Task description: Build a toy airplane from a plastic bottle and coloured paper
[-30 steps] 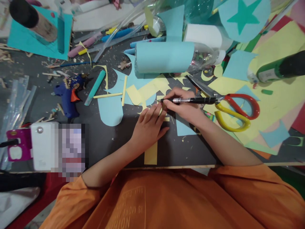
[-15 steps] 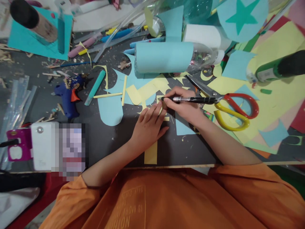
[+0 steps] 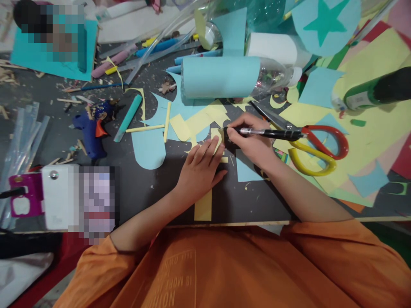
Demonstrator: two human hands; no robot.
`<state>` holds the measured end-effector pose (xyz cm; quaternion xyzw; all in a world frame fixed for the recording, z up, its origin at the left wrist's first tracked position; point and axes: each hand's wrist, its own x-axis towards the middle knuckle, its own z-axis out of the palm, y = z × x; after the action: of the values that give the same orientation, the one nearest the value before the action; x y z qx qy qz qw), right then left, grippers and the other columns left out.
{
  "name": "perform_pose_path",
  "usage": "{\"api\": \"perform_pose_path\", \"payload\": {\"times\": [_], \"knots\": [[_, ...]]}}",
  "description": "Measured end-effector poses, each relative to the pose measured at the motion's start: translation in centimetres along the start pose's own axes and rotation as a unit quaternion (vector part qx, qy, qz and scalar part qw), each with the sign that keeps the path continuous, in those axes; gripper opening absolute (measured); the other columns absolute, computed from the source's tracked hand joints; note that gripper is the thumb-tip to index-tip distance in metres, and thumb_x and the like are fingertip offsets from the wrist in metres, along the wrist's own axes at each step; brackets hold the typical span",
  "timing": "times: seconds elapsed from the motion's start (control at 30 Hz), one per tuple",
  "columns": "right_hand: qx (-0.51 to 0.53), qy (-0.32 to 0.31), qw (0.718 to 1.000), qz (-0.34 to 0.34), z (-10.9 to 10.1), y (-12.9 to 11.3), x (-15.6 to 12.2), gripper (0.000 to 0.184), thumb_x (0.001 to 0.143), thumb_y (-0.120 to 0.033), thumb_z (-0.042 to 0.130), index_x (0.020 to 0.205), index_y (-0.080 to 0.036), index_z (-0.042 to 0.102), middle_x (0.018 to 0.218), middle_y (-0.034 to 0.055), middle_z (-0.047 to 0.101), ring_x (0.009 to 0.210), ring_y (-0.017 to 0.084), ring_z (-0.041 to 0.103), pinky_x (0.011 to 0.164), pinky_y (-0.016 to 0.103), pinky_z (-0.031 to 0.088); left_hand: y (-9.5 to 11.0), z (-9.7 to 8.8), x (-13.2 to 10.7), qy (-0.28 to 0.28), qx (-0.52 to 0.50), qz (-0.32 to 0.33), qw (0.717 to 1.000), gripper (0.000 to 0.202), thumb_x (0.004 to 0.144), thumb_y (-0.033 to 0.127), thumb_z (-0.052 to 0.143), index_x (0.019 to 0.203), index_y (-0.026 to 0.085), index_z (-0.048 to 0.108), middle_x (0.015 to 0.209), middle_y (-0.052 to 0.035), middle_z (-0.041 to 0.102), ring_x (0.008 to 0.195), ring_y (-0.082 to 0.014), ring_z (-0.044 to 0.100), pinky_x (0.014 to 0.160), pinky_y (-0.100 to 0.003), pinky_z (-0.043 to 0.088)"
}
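Note:
My left hand lies flat with fingers together, pressing a yellow paper strip onto the dark table. My right hand is closed around a black pen, its tip down on the yellow paper just past my left fingertips. The pen's barrel points right, over the scissors with red and yellow handles.
A plastic bottle wrapped in light blue paper lies behind my hands. A blue glue gun sits at left, a green bottle at right. Blue and yellow paper scraps, markers and sticks litter the table. A white device is at the near left.
My right hand has slid the pen a little to the right along the yellow paper. My left hand has stayed put.

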<state>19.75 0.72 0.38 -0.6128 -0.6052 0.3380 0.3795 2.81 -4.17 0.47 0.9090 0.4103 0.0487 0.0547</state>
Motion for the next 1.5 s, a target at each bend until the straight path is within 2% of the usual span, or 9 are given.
{"api": "perform_pose_path", "payload": {"times": [0.23,0.43,0.7,0.93,1.13,1.37,1.5], "knots": [[0.008,-0.053,0.999,-0.006,0.07,0.07,-0.03,0.007,0.074,-0.025,0.061,0.067,-0.023,0.061,0.065,-0.0013,0.064,0.059,0.013,0.056,0.058,0.028,0.044,0.02,0.04,-0.01,-0.004,-0.006,-0.005,1.000,0.055,0.094,0.038,0.036,0.141,0.010,0.035,0.144,-0.0147,0.044,0.132,-0.0262,0.042,0.106,-0.040,0.032],[-0.016,0.031,0.999,-0.003,0.00,0.15,-0.11,0.015,0.071,-0.020,0.059,0.058,-0.024,0.053,0.057,-0.0028,0.056,0.055,0.013,0.051,0.057,0.029,0.043,0.09,-0.03,-0.02,-0.013,-0.010,-0.007,1.000,0.054,0.093,0.036,0.038,0.140,0.011,0.037,0.145,-0.0147,0.042,0.133,-0.0266,0.040,0.107,-0.041,0.032],[-0.003,-0.020,1.000,-0.004,0.07,0.28,-0.02,0.009,0.073,-0.023,0.061,0.065,-0.024,0.058,0.064,-0.0012,0.061,0.060,0.014,0.056,0.060,0.030,0.045,0.02,0.14,-0.12,-0.006,-0.006,-0.004,1.000,0.052,0.094,0.037,0.036,0.138,0.010,0.040,0.146,-0.0142,0.041,0.131,-0.0269,0.042,0.106,-0.041,0.032],[-0.005,0.033,0.999,0.004,-0.10,0.01,-0.09,0.017,0.071,-0.019,0.058,0.056,-0.023,0.050,0.055,-0.0029,0.053,0.053,0.012,0.048,0.056,0.029,0.040,-0.02,0.17,-0.11,0.009,0.004,0.001,1.000,0.052,0.094,0.036,0.036,0.139,0.010,0.039,0.145,-0.0135,0.043,0.130,-0.0266,0.043,0.106,-0.040,0.032],[-0.010,0.004,1.000,-0.002,0.01,0.22,0.02,0.011,0.072,-0.023,0.059,0.061,-0.022,0.055,0.061,-0.0018,0.059,0.059,0.013,0.055,0.059,0.028,0.044,0.00,0.18,-0.09,0.022,0.014,0.003,1.000,0.051,0.094,0.037,0.037,0.136,0.010,0.042,0.145,-0.0130,0.044,0.128,-0.0264,0.045,0.105,-0.039,0.032],[-0.043,0.048,0.998,-0.026,-0.17,0.65,0.10,0.019,0.071,-0.019,0.056,0.054,-0.023,0.047,0.053,-0.0041,0.052,0.050,0.010,0.047,0.051,0.026,0.040,0.05,0.07,-0.02,0.009,0.002,-0.003,1.000,0.052,0.094,0.037,0.036,0.138,0.010,0.041,0.143,-0.0137,0.046,0.129,-0.0261,0.044,0.105,-0.039,0.031],[-0.030,0.031,0.999,-0.021,-0.26,0.74,0.03,0.016,0.072,-0.022,0.058,0.057,-0.023,0.050,0.055,-0.0029,0.056,0.052,0.012,0.051,0.053,0.028,0.042,0.05,0.10,-0.02,0.015,0.002,0.000,1.000,0.051,0.094,0.036,0.036,0.137,0.009,0.041,0.143,-0.0143,0.045,0.129,-0.0266,0.044,0.105,-0.039,0.031]]}}
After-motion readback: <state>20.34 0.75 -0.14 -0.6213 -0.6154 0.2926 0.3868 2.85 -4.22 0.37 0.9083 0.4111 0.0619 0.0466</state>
